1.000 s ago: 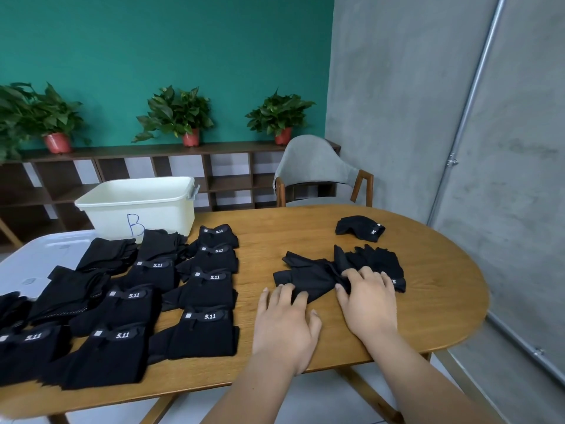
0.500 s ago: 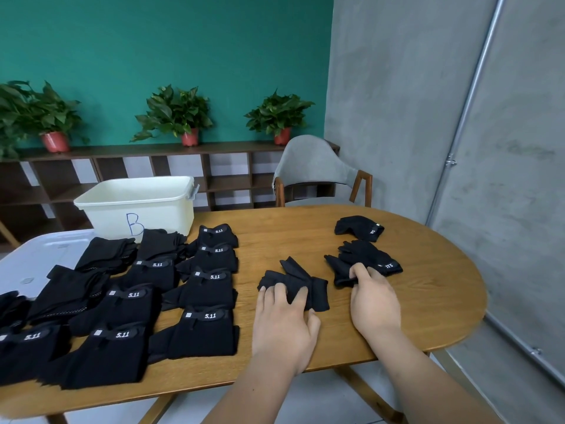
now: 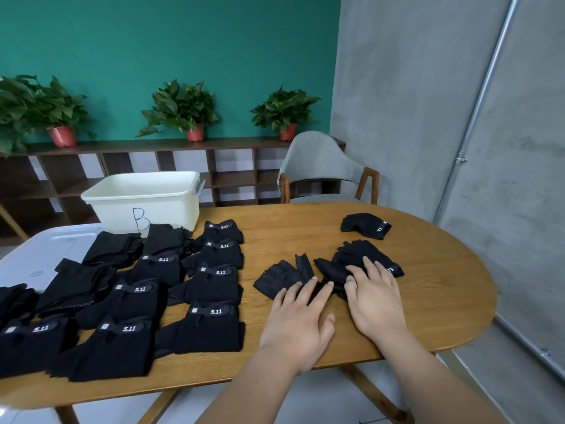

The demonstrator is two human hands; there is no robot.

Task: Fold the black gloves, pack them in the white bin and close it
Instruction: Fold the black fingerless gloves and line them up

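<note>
from the head camera: pressing flat with the left hand (image 3: 296,316) on one loose black glove (image 3: 279,278), fingers straight, gripping nothing; likewise with the right hand (image 3: 374,296) on the second glove (image 3: 351,258) just beside it, both lying on the table (image 3: 428,301). best to smooth the cloth out first, line up the edges, then fold to match the folded rows (image 3: 211,276) at left. farther off, a third glove (image 3: 365,226) waiting. at the back, the white bin (image 3: 143,197), open on top, inside hidden from here, so no telling its contents. beside it, the lid (image 3: 36,255), off.
</note>
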